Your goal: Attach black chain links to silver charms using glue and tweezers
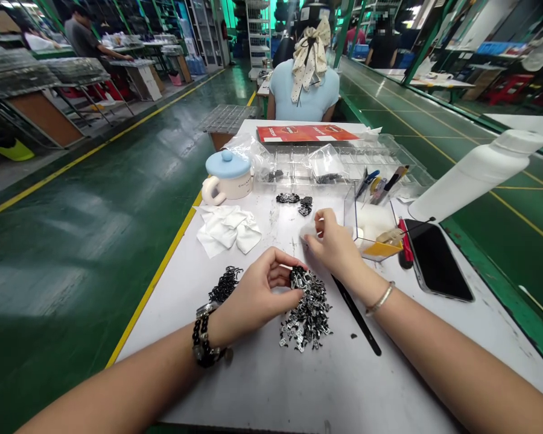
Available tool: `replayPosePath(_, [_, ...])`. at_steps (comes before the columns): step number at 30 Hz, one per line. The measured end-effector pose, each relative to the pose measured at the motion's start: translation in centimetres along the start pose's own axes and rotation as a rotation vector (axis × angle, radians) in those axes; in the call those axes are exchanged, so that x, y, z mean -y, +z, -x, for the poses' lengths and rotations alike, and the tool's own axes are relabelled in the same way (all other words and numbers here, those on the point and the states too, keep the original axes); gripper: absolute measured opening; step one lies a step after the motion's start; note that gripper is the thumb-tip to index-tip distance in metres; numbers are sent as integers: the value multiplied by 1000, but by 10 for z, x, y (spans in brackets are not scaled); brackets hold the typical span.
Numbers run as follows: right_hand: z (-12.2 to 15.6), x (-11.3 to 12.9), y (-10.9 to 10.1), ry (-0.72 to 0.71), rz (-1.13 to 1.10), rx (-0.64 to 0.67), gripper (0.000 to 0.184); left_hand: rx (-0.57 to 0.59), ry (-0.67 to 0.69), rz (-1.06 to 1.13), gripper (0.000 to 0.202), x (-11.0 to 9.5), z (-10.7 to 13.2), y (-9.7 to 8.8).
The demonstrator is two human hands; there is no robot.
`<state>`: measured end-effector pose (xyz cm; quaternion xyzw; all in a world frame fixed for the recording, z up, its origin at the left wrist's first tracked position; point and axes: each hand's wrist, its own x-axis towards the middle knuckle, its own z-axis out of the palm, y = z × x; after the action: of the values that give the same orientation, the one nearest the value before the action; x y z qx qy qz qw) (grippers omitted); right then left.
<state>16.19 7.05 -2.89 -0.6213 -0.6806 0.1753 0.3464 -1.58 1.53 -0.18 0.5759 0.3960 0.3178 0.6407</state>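
Note:
My left hand point(260, 292) has its fingers curled, with a small black part point(297, 272) at the fingertips. Just below it lies a heap of small silver-and-black metal pieces point(310, 316). My right hand point(339, 244) is closed in a pinch on a small white wad point(308, 231), partly hidden by the fingers. A slim black tool point(357, 319) rests on the table under the right wrist; its upper end is hidden. Left of my left hand is a pile of black hooked parts point(225, 283). Beyond both hands are small finished-looking black-and-silver pieces point(288, 198).
A crumpled white cloth point(230, 230) and a lidded mug point(228, 178) stand left. Clear compartment trays point(294, 160) lie behind, under a red card point(305, 132). On the right are a pen holder point(373, 223), a phone point(438, 259) and a tilted-looking white bottle point(475, 175). A person sits ahead.

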Motion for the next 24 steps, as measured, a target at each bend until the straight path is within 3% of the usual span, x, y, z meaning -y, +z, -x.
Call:
replayPosePath(3, [6, 1, -3, -40, 70, 25, 34, -5, -1, 6, 31, 0, 0, -1])
replayPosePath(6, [34, 5, -28, -120, 126, 43, 25, -19, 9, -2, 30, -1, 0, -1])
replayPosePath(8, [57, 8, -48, -201, 121, 166, 5, -31, 16, -10, 29, -2, 0, -1])
replayPosePath(11, [86, 11, -69, -247, 90, 520, 6, -60, 12, -33, 28, -3, 0, -1])
replayPosePath(14, [98, 10, -71, -220, 126, 684, 3, -78, 6, -57, 28, -3, -1, 0])
replayPosePath(18, [98, 5, -62, -272, 162, 709, 6, -83, 2, -59, 28, -2, -1, 2])
replayPosePath(24, [98, 2, -56, -304, 193, 642, 7, -67, 0, -69, 28, 1, -2, 2])
